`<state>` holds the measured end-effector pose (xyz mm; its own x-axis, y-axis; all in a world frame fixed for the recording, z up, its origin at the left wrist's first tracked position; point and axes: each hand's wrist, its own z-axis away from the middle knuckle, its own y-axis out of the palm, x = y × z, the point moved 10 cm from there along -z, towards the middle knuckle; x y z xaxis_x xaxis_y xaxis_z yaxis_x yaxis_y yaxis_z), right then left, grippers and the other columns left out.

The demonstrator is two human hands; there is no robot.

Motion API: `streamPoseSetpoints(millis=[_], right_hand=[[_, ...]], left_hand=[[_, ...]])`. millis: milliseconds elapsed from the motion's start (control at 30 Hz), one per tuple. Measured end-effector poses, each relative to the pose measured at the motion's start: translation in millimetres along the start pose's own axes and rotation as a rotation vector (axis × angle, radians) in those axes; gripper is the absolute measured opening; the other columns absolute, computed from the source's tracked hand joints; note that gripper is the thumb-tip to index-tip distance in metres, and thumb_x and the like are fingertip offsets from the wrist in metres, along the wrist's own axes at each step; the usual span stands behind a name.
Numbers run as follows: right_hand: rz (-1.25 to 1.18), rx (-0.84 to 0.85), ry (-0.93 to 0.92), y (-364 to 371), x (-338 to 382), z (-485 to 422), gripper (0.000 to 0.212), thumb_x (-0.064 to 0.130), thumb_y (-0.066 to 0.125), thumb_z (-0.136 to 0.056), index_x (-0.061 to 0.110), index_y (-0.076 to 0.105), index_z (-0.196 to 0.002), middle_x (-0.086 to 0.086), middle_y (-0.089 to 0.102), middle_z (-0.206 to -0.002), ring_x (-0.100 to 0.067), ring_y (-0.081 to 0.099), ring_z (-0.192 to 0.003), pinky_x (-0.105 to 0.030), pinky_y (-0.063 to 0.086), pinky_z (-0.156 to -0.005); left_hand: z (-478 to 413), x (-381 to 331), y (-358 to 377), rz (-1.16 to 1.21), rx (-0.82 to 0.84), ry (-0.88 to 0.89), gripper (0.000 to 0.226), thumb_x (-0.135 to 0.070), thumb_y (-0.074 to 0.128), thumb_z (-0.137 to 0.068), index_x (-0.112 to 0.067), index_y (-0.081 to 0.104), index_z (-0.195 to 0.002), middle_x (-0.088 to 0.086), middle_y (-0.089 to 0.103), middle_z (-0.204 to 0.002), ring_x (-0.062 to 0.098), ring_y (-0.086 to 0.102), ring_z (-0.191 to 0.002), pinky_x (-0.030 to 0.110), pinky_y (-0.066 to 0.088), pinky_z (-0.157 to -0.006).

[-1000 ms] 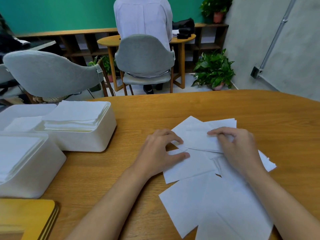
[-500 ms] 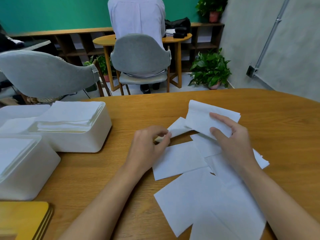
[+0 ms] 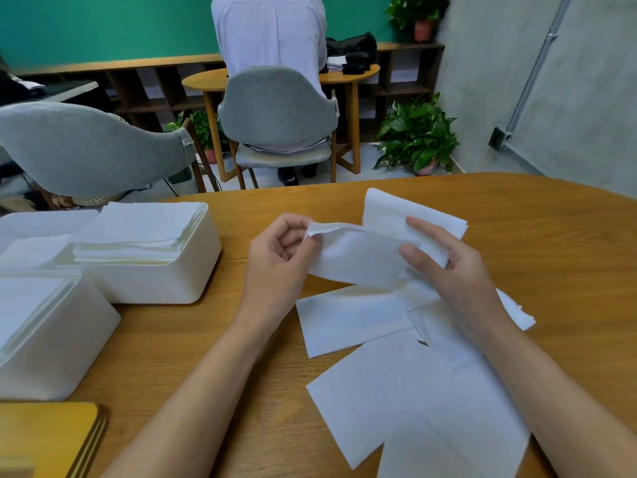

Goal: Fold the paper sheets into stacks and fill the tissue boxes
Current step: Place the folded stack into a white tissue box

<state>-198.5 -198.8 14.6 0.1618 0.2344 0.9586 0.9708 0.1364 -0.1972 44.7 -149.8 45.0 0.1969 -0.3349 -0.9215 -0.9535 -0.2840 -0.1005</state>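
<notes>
Two hands are engaged on one paper sheet (image 3: 362,258), raised just above the table (image 3: 558,236). Its left end is pinched by the left hand (image 3: 281,260), and its right part is gripped between the thumb and fingers of the right hand (image 3: 451,274). The long axis is laid across, from hand to hand, so an end-to-end fold is judged likeliest. Loose sheets (image 3: 413,401) are spread beneath. The tissue boxes (image 3: 155,284), stacked with paper, are set well to the left, nearer the left hand.
</notes>
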Motion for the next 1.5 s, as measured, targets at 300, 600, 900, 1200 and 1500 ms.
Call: streamPoseSetpoints(millis=[300,600,900,1200,1500], right_hand=[[-0.318,0.069,0.104,28,0,14,0.027,0.025,0.077,-0.085,0.012,0.076,-0.108,-0.003,0.081,-0.102,-0.022,0.078,-0.092,-0.028,0.06,-0.069],[-0.239,0.005,0.136,20,-11,13,0.016,0.021,0.072,-0.096,0.012,0.078,-0.107,-0.003,0.081,-0.1,-0.024,0.078,-0.092,-0.037,0.061,-0.074],[-0.173,0.061,-0.036,21,13,12,0.059,0.007,0.072,-0.096,0.036,0.048,-0.141,0.034,0.066,-0.117,0.003,0.069,-0.104,-0.018,0.057,-0.084],[0.09,-0.059,-0.034,4,-6,3,0.037,0.002,0.058,-0.101,0.031,0.08,-0.11,0.025,0.075,-0.113,0.002,0.064,-0.116,-0.034,0.049,-0.109],[0.217,-0.144,-0.011,-8,-18,-5,0.036,0.02,0.062,-0.102,0.041,0.069,-0.131,0.017,0.065,-0.136,0.002,0.056,-0.107,-0.019,0.043,-0.085]], left_hand=[[9,27,19,0.236,0.017,-0.248,0.015,-0.012,0.07,-0.1,-0.01,0.066,-0.114,0.009,0.08,-0.088,0.025,0.077,-0.084,0.033,0.061,-0.078],[9,26,13,0.092,-0.038,-0.169,0.02,-0.009,0.071,-0.099,-0.016,0.065,-0.116,0.004,0.08,-0.096,0.012,0.075,-0.087,0.023,0.058,-0.072],[13,36,28,0.158,0.074,-0.249,0.058,-0.007,0.075,-0.095,-0.028,0.048,-0.141,0.012,0.08,-0.105,0.031,0.078,-0.095,0.051,0.064,-0.081],[12,40,27,-0.639,0.201,-0.009,0.043,-0.043,0.081,-0.088,-0.034,0.062,-0.126,-0.015,0.066,-0.103,0.005,0.061,-0.095,0.032,0.054,-0.084],[12,52,38,-0.604,0.351,-0.077,0.009,-0.029,0.088,-0.083,-0.025,0.08,-0.086,-0.009,0.067,-0.083,-0.002,0.055,-0.075,0.014,0.037,-0.064]])
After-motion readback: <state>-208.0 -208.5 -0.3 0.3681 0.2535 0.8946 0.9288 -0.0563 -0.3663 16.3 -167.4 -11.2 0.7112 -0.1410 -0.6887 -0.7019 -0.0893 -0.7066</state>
